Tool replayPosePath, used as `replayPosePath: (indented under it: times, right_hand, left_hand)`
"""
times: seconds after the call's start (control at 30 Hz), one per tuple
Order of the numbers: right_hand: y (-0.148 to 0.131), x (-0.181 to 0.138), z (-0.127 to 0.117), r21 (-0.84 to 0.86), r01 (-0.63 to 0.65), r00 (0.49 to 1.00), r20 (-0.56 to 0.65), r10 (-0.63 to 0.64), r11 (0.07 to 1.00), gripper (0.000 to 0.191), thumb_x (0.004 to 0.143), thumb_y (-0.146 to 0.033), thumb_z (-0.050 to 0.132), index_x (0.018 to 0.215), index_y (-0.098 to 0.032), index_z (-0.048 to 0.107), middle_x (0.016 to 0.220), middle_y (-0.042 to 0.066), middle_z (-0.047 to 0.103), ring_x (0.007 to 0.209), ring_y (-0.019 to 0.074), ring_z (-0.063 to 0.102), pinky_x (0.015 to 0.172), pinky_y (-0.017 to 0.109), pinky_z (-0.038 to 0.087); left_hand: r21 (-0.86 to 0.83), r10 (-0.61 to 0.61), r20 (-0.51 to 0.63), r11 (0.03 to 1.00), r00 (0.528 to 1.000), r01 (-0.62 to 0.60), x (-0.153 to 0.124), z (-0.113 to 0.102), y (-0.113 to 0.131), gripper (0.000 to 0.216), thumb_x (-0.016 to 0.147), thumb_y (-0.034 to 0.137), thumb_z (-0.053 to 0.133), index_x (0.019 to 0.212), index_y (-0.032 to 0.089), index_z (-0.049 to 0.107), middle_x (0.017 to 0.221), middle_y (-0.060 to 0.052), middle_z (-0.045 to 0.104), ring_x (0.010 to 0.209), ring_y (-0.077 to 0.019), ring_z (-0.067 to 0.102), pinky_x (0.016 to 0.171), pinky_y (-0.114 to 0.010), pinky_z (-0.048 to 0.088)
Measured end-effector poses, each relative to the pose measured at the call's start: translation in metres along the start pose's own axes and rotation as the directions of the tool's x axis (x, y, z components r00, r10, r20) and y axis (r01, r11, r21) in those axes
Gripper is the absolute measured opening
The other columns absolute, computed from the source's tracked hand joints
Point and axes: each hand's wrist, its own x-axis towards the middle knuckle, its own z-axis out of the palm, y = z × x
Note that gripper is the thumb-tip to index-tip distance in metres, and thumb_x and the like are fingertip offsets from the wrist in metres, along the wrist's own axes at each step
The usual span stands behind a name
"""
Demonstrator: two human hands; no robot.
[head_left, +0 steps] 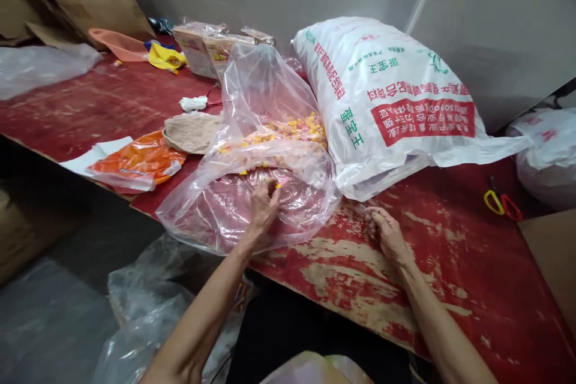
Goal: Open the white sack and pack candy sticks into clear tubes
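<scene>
A large clear plastic bag (252,150) lies open on the worn red table (450,264), with several small yellow and pink pieces (294,128) heaped inside it. My left hand (263,207) reaches into the bag's mouth, its fingers pinched on a small pink and yellow piece (279,182). To the right of the bag, my right hand (384,233) rests on the table with its fingers curled shut, and I cannot make out anything in them. A big white printed sack (387,102) lies just behind that hand.
An orange packet (137,163), white paper (96,153) and a tan cloth (191,131) lie left of the bag. Boxes in plastic (204,48), a yellow item (165,57) and an orange dish (117,43) stand farther back. Scissors (501,201) lie at right. More plastic (148,312) hangs below the table edge.
</scene>
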Motion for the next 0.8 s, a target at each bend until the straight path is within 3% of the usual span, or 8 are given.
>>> replayPosePath:
  times: [0.1,0.17,0.27,0.33,0.43,0.5,0.67,0.8]
  right_hand:
    - [-0.006,-0.016,0.011,-0.119,0.017,0.991,0.134,-0.001,0.993,0.032,0.083,-0.045,0.053,0.102,-0.02,0.059,0.057,-0.006,0.045,0.046,0.0094,0.037,0.045,0.022,0.03]
    - [-0.014,-0.027,0.018,-0.247,0.085,0.978,0.204,-0.034,0.965,0.031,0.087,-0.043,0.05,0.103,-0.019,0.061,0.057,-0.005,0.047,0.051,0.0115,0.043,0.049,0.023,0.034]
    - [-0.027,-0.043,0.026,-0.378,0.241,0.945,0.303,-0.127,0.894,0.028,0.09,-0.038,0.046,0.104,-0.02,0.062,0.082,0.002,0.061,0.073,0.0156,0.056,0.064,0.026,0.043]
    - [-0.033,-0.052,0.029,-0.422,0.337,0.918,0.347,-0.193,0.842,0.025,0.09,-0.035,0.046,0.102,-0.02,0.062,0.093,0.004,0.064,0.084,0.0174,0.058,0.072,0.028,0.045]
    - [-0.032,-0.064,0.035,-0.472,0.415,0.896,0.362,-0.258,0.778,0.021,0.09,-0.033,0.048,0.1,-0.019,0.061,0.092,0.005,0.065,0.084,0.0179,0.06,0.074,0.029,0.047]
    - [-0.027,-0.072,0.039,-0.515,0.461,0.883,0.352,-0.311,0.723,0.021,0.091,-0.031,0.047,0.101,-0.019,0.06,0.093,0.006,0.065,0.082,0.0182,0.06,0.074,0.029,0.047]
    - [-0.014,-0.094,0.042,-0.639,0.535,0.84,0.335,-0.427,0.553,0.022,0.093,-0.028,0.042,0.103,-0.018,0.059,0.093,0.009,0.065,0.083,0.0199,0.06,0.073,0.031,0.048]
    - [-0.016,-0.105,0.021,-0.691,0.478,0.878,0.385,-0.283,0.542,0.023,0.094,-0.03,0.04,0.097,-0.019,0.061,0.087,0.006,0.066,0.078,0.0186,0.062,0.071,0.03,0.048]
  left_hand:
    - [-0.299,0.016,0.248,0.952,0.969,0.06,-0.044,0.001,0.032,0.015,0.086,0.029,0.055,0.094,0.018,0.061,0.081,-0.002,0.061,0.072,-0.0152,0.059,0.067,-0.028,0.049]
    - [-0.369,0.071,0.351,0.927,0.934,0.068,-0.065,0.007,0.05,0.014,0.084,0.027,0.057,0.092,0.018,0.065,0.084,-0.003,0.061,0.077,-0.0152,0.06,0.07,-0.028,0.048]
    - [-0.389,0.081,0.362,0.918,0.929,0.071,-0.086,0.018,0.064,0.012,0.081,0.023,0.06,0.088,0.019,0.07,0.085,-0.003,0.062,0.082,-0.0157,0.058,0.077,-0.028,0.047]
    - [-0.453,0.019,0.368,0.877,0.93,0.162,-0.096,0.026,0.069,0.014,0.08,0.024,0.062,0.091,0.018,0.07,0.085,-0.003,0.063,0.081,-0.0156,0.059,0.076,-0.028,0.048]
    - [-0.557,-0.123,0.398,0.755,0.909,0.346,-0.117,0.035,0.075,0.025,0.08,0.026,0.061,0.103,0.018,0.066,0.093,-0.005,0.067,0.085,-0.0171,0.063,0.078,-0.029,0.051]
    - [-0.563,-0.195,0.389,0.723,0.9,0.4,-0.132,0.038,0.08,0.028,0.081,0.025,0.058,0.108,0.017,0.065,0.101,-0.006,0.069,0.092,-0.0186,0.065,0.084,-0.031,0.051]
    - [-0.525,-0.222,0.391,0.744,0.893,0.414,-0.163,0.044,0.089,0.033,0.084,0.02,0.048,0.113,0.015,0.064,0.107,-0.008,0.07,0.1,-0.0195,0.065,0.09,-0.031,0.05]
    - [-0.398,-0.057,0.529,0.865,0.847,0.307,-0.169,0.046,0.089,0.032,0.082,0.014,0.045,0.105,0.016,0.068,0.096,-0.007,0.073,0.093,-0.0199,0.067,0.087,-0.031,0.051]
